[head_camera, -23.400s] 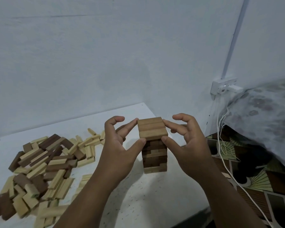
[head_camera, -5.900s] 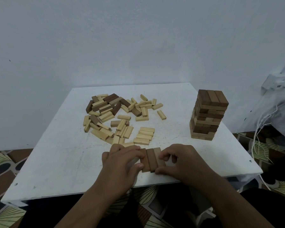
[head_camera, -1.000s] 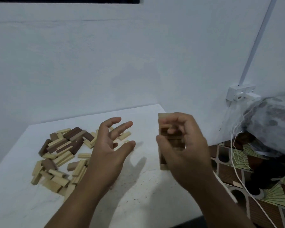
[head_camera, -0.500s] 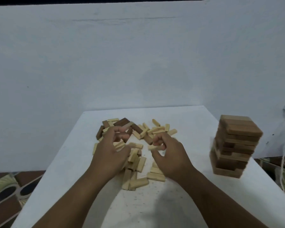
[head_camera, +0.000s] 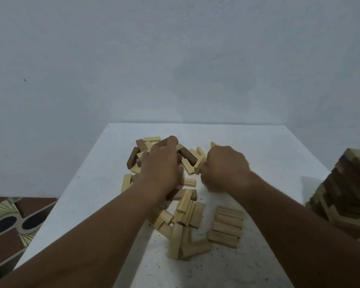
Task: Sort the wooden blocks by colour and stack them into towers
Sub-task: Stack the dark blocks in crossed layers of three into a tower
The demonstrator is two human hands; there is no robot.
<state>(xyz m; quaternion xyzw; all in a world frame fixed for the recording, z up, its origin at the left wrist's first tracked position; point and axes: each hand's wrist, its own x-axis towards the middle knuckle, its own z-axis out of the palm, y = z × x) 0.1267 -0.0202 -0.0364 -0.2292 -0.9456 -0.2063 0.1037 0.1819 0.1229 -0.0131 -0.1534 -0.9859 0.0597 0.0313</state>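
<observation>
Both hands, the left hand and right hand, are curling into the loose blocks, contents apparently hidden, risking a sweep toward the tower.

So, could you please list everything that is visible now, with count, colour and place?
loose wooden blocks: many, pale and dark brown, heaped mid-table
row of blocks: several, pale, laid side by side right of the heap
tower: one, brown shades, right edge, cut off
table: one, white
wall: pale grey, behind
floor: patterned, lower left
left hand: on the heap, grip unclear
right hand: curled over pale blocks
</observation>
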